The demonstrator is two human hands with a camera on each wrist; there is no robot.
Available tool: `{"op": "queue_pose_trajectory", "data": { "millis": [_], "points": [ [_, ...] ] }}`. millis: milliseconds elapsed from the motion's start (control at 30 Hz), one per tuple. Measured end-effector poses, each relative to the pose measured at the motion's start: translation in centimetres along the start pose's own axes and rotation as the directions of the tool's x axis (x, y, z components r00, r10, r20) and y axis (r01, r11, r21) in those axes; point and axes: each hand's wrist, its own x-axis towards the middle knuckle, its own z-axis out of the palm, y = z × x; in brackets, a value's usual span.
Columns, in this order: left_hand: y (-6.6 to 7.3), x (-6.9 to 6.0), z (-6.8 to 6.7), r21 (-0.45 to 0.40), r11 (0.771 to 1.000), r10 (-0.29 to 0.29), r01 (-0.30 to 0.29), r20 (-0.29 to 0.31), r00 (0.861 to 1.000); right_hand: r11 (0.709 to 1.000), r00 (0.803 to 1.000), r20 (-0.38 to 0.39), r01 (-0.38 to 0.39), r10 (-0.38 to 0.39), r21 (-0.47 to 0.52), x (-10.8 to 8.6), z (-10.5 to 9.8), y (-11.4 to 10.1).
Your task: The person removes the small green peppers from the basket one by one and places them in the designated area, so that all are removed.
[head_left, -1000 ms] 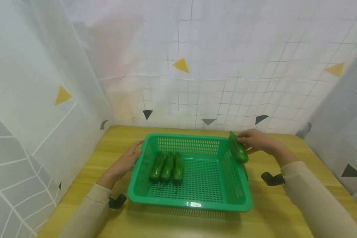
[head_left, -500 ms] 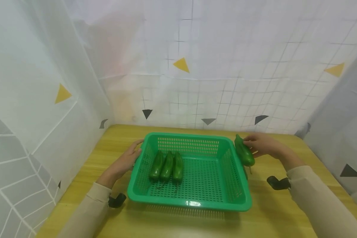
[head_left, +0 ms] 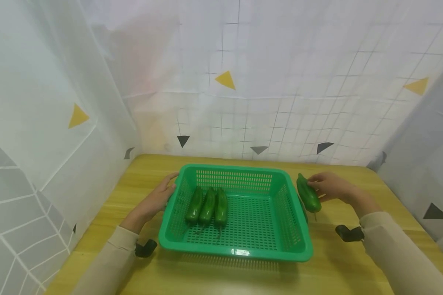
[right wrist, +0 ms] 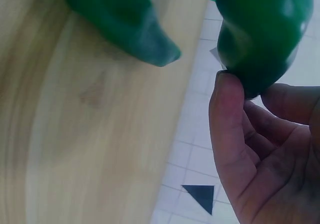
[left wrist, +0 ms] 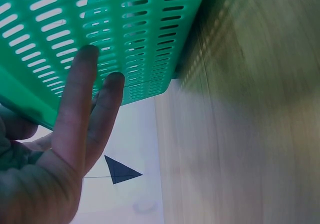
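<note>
A green plastic basket (head_left: 240,253) stands on the table with three long green peppers (head_left: 207,208) side by side in its left part. My left hand (head_left: 157,200) rests on the basket's left side; in the left wrist view two fairly straight fingers (left wrist: 75,103) touch the slotted outer wall. To the right of the basket, my right hand (head_left: 328,186) pinches another green pepper (head_left: 309,196) between thumb and fingers, its stem pointing down toward me. A further pepper (right wrist: 122,21) lies on the table beside the basket's right wall, mostly hidden in the head view.
The yellowish wooden table (head_left: 229,280) extends around the basket. White patterned sheeting (head_left: 258,114) hangs behind and along both sides. A black strap piece (head_left: 349,233) sticks out at the right cuff, and a similar one (head_left: 145,248) at the left.
My right hand has carried the pepper from over the basket's right rim outward to the right and slightly nearer. The left hand, the basket and the three peppers inside have stayed in place.
</note>
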Motion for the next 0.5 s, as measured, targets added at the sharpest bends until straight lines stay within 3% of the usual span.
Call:
{"op": "queue_pose_trajectory", "data": {
  "millis": [500],
  "points": [
    [0.1,-0.1,0.1,-0.011,1.000,-0.004,0.004,0.005,1.000,0.999,0.999,-0.021,-0.043,0.043,0.008,-0.2,0.7,2.0]
  ]
}}
